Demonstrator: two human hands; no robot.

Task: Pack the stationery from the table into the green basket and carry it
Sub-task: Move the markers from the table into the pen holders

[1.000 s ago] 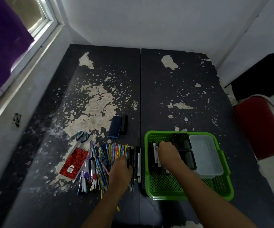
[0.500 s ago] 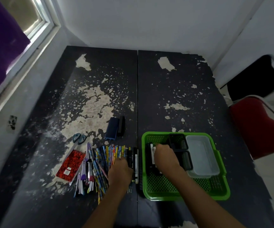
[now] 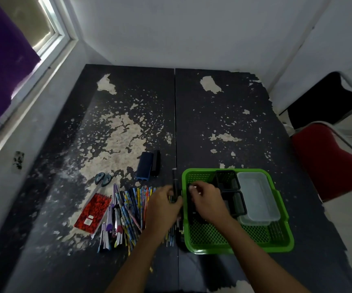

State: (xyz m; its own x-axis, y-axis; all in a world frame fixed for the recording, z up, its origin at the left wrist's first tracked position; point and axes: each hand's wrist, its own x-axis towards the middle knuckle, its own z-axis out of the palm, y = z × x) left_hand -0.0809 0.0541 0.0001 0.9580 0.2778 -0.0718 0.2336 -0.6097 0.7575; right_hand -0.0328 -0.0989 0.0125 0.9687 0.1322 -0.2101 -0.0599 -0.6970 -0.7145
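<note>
2 hands: left hand [image 3: 164, 205] pinches black pen [image 3: 174, 182] beside green basket [image 3: 280, 246].

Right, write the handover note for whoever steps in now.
Left hand: grips a dark pen beside the green basket.
Right hand: inside the basket's left part, fingers curled on something small; what it is cannot be told.
Done: two black holders and a clear box are in the basket.
Left: pencil pile, red notebook, scissors, blue eraser on the table; then carry.
</note>
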